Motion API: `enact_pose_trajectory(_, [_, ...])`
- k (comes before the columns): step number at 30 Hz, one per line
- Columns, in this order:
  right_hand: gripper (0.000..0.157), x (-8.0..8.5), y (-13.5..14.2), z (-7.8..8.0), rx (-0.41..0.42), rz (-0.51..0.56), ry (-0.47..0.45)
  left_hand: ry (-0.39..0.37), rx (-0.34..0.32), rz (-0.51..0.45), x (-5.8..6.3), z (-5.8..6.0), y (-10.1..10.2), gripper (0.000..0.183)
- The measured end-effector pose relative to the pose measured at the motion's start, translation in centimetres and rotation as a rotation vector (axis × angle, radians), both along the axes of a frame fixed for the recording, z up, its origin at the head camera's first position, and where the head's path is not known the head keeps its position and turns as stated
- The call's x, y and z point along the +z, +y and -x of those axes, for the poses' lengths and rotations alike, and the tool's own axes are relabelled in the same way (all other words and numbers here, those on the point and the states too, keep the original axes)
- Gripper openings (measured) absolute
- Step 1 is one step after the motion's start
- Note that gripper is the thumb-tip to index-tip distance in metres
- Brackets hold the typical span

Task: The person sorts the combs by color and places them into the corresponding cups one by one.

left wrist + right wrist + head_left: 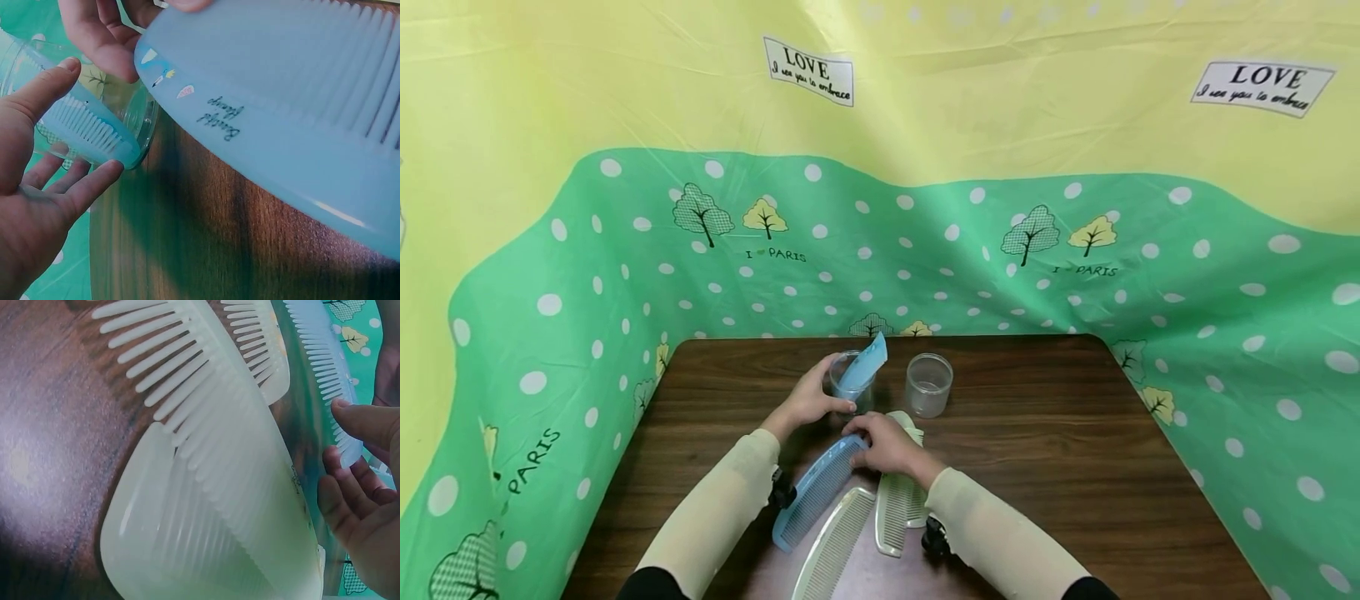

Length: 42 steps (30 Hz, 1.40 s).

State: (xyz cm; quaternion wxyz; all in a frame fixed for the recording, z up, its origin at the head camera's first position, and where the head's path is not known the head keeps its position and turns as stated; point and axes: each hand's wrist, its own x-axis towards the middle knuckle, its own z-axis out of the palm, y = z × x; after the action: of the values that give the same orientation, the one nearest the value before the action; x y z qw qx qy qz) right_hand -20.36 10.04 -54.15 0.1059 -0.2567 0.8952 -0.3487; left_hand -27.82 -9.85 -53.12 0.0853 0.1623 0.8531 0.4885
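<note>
At the back of the table, my left hand [808, 400] grips a clear plastic cup [144, 119], thumb on one side and fingers on the other. A light blue comb [867, 365] leans inside this cup, its upper end above the rim. My right hand [889, 446] pinches the end of a larger blue comb [818, 487] between thumb and fingers, close to the cup. The comb slants down toward the front left, below my left wrist. Under and beside my right hand lie pale green combs [250, 456], partly overlapping. Nearer the front is a pale comb [837, 542].
A second clear cup [928, 385] stands right of the gripped one, with no comb in it. The dark wood table [1075, 467] stretches to the right. A green and yellow patterned cloth [910, 233] hangs around the back and sides.
</note>
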Motion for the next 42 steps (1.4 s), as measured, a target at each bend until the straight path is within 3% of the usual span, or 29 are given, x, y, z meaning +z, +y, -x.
enact_pose_trajectory(8, [0.042, 0.6, 0.3, -0.4, -0.025, 0.044, -0.012, 0.002, 0.002, 0.004, 0.0, -0.1, 0.0, 0.096])
enact_pose_trajectory(24, [0.038, 1.3, 1.1, -1.0, -0.07, 0.071, 0.05, 0.006, -0.003, -0.009, -0.1, -0.2, -0.2, 0.094])
enact_pose_trajectory(42, [0.032, 3.0, 1.7, -1.6, -0.067, 0.179, -0.024, 0.021, -0.015, -0.035, -0.1, -0.3, -0.2, 0.092])
